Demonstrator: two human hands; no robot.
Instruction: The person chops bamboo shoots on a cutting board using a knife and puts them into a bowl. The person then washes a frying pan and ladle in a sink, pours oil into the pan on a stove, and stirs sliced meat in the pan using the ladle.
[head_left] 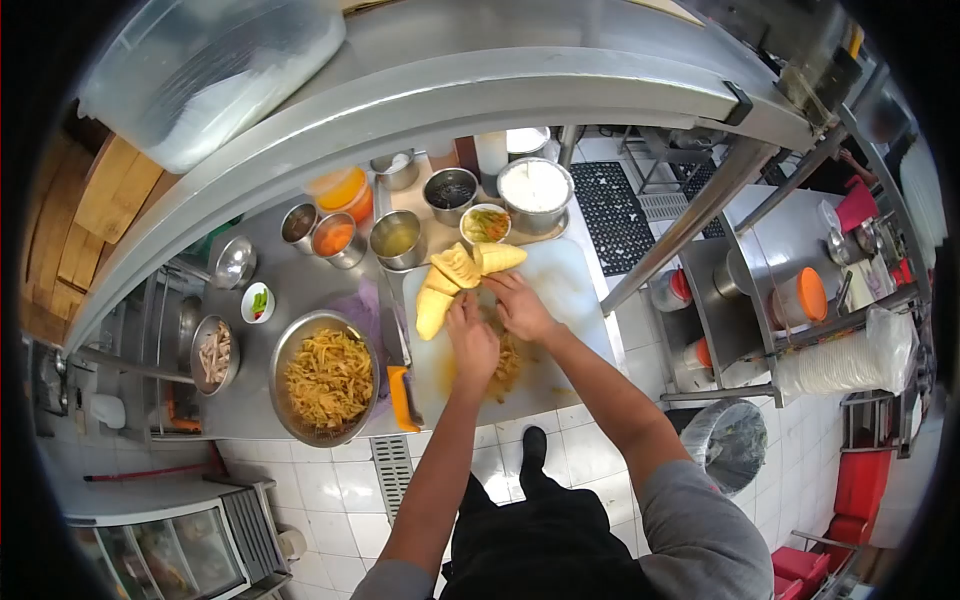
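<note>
So the person has both hands down on the white rectangular cutting board, and the step in hand looks like handling the chunky pale-yellow pieces at its upper left. The left hand has its fingers bunched close, tips at the lower edge of the chunks; the right hand has its fingers reaching forward, slightly parted, tips near the right-hand chunk. Can't tell if either is actually pinching anything. I'd say any next move calls for steady control, since those chunks look smooth and could slide. Count time: two hands, one board, three chunks or maybe four (overlap makes it iffy), one loose pile of yellow-brown shreds partly hidden by the arms, one big round steel bowl heaped with similar shreds, and one small white bowl with green bits.
</note>
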